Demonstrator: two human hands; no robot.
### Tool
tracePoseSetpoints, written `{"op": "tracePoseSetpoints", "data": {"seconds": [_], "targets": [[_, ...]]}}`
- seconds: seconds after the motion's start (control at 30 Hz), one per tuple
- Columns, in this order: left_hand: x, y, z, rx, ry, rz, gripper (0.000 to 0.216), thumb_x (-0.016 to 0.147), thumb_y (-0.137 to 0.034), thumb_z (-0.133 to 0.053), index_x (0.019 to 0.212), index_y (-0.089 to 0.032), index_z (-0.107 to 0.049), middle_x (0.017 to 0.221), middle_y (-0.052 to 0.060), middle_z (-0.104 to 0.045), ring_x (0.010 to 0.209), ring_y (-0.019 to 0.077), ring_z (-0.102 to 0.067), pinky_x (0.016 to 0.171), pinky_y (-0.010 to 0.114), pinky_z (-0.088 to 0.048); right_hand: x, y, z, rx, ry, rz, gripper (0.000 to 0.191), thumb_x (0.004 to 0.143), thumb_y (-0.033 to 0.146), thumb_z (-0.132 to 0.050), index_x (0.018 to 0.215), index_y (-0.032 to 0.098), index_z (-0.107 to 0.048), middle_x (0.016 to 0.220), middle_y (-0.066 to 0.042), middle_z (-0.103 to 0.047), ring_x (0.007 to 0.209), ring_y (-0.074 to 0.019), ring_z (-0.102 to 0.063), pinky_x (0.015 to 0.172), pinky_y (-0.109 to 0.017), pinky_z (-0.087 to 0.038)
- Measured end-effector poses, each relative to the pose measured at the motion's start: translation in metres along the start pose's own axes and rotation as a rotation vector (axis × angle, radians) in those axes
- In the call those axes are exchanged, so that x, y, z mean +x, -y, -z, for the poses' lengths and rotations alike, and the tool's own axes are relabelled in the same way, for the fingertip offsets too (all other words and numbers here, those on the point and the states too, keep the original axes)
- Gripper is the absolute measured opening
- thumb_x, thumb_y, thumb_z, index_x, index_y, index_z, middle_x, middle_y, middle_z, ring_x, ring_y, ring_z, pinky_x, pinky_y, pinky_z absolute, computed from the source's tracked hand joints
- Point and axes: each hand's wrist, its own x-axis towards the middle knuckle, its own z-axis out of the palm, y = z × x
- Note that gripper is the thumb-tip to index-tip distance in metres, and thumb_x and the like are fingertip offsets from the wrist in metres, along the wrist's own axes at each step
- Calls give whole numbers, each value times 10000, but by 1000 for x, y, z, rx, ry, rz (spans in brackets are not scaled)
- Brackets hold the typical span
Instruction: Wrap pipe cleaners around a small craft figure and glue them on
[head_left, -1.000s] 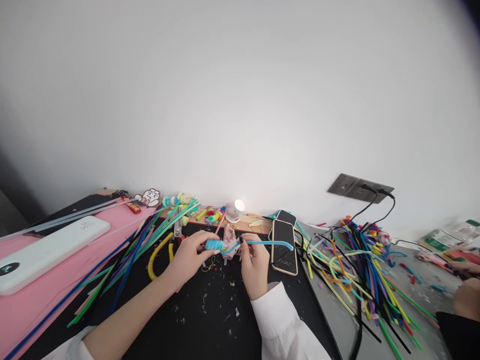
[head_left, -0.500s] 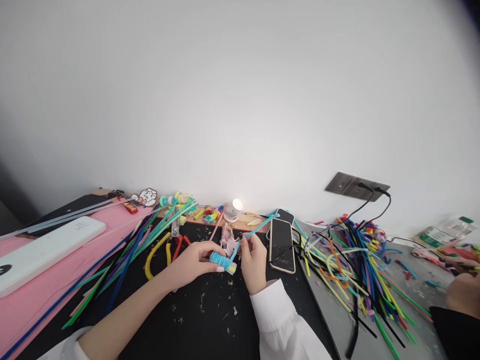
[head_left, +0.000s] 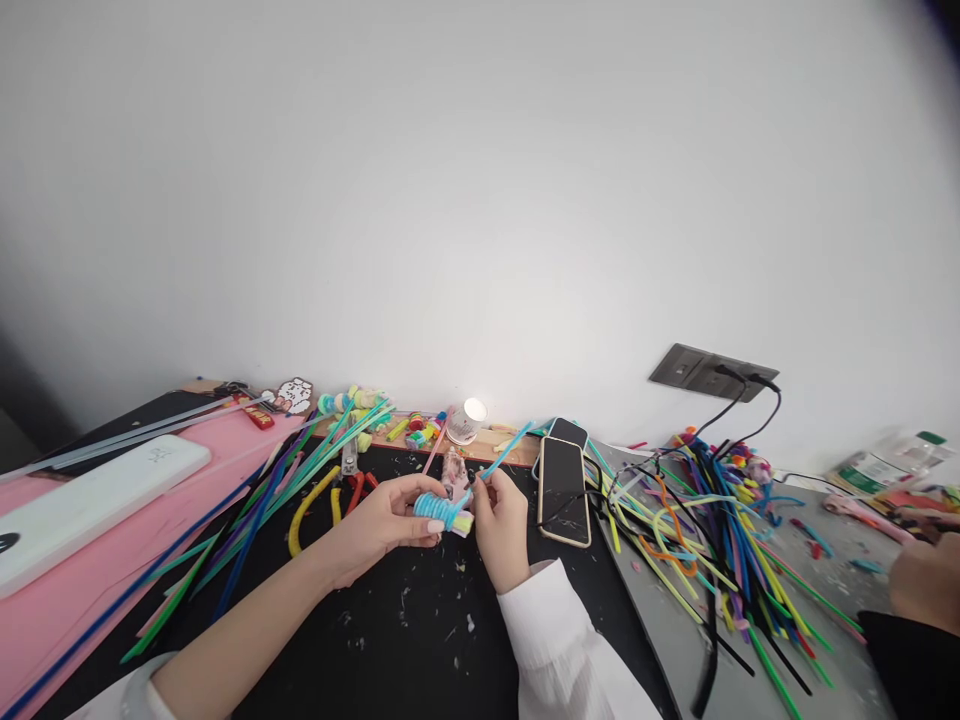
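While left hand [head_left: 397, 517] grips blue coil [head_left: 433, 512], right hand [head_left: 501, 520] pinches tail [head_left: 508, 448].
Bottle label [head_left: 862, 474] illegible; coil's long axis points right.

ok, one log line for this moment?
left hand: grips blue coil | right hand: pinches its loose strand | nearby: pliers, paper cup, nearer phone

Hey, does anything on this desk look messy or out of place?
Two things: pale scraps litter the black surface, looking like uncleared offcuts, and a thin black cord seems to lie across the nearer phone, an awkward spot.
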Motion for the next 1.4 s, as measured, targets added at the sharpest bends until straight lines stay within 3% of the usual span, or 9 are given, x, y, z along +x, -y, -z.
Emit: {"op": "tracePoseSetpoints", "data": {"seconds": [0.33, 0.63, 0.83, 1.13, 1.23, 1.33, 1.4], "targets": [[1, -1, -5, 210, -15, -44, 316, 642, -286, -790, 839, -204, -557, 842, -1, -699, 826, 168, -652, 812, 305, -489, 0, -1, 1, -21, -9, 34, 262, 912, 282, -452, 663, 203, -470, 565, 30, -494, 527, -132, -466, 506, -230, -339], [7, 1, -3, 538, -165, -259, 152, 673, -276, -698, 714, -196, -576, 855, 18, -629, 787, 182, -610, 683, 277, -490, 0, -1, 3, 33, -48, 28, 203, 922, 273, -448, 767, 185, -546, 664, -7, -565, 592, -150, -530, 552, -247, -404], [10, 2, 7, 788, -346, -400, 69, 731, -272, -636, 753, -211, -611, 833, 17, -669, 759, 189, -617, 659, 276, -465, -1, 16, 11, 75, -71, 242, 172, 928, 197, -432, 816, 193, -562, 778, -43, -620, 714, -169, -597, 642, -268, -461], [11, 3, 12, 741, -583, -334, 172, 726, -362, -655, 798, -208, -629, 818, 31, -706, 726, 213, -646, 661, 307, -493, -8, 25, 10, 123, 226, 402, 180, 896, 102, -402, 866, 198, -551, 885, -66, -613, 837, -175, -603, 742, -292, -489], [10, 2, 16, 781, -640, -368, 169, 741, -371, -640, 795, -212, -622, 821, 28, -703, 716, 212, -638, 659, 317, -494, -4, 22, 12, 97, 273, 391, 229, 808, 73, -443, 966, 197, -553, 998, -81, -610, 961, -198, -587, 827, -320, -483], [10, 0, 22, 864, -722, -451, 142, 769, -361, -623, 793, -222, -616, 859, 33, -695, 740, 217, -623, 674, 333, -491, 3, 15, 14, -33, 262, 329, 452, 671, 43, -459, 1094, 189, -524, 1144, -99, -580, 1092, -241, -530, 942, -388, -426], [10, -1, 25, 894, -742, -523, 115, 778, -338, -620, 798, -225, -610, 899, 44, -692, 811, 235, -628, 700, 344, -491, 6, 8, 15, -182, 212, 213, 483, 641, 48, -457, 1102, 178, -519, 1147, -113, -577, 1077, -270, -520, 901, -412, -425]]}}
